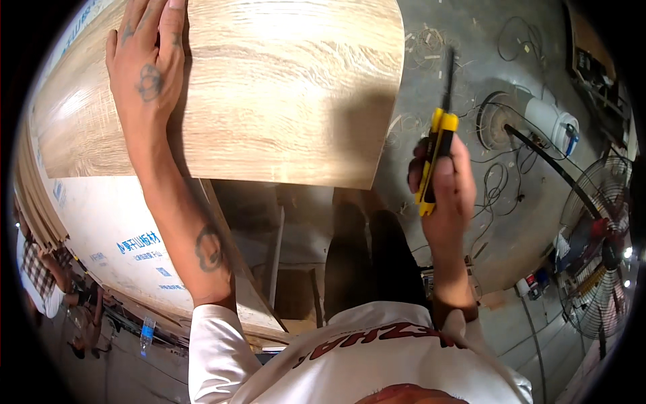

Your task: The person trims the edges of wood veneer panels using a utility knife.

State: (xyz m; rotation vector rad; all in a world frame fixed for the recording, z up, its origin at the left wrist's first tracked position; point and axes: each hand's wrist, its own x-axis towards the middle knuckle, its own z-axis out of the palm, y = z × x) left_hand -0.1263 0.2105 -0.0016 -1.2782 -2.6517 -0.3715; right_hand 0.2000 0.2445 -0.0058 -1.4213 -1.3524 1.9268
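A wood-grain board lies across the stack before me, its near right corner jutting out past it. My left hand rests flat on the board's left part, fingers stretched out toward the far side; some fingertips pass out of the picture. To the right of the board, my right hand is wrapped round a yellow-and-black utility knife. Its long, narrow dark blade points away from me and is blurred. The knife is held up over the floor, apart from the board.
White printed sheeting covers the stack under the board. On the right stand a wire-caged fan and a white bucket, with loose cables on the floor. A plastic bottle and another person are at lower left.
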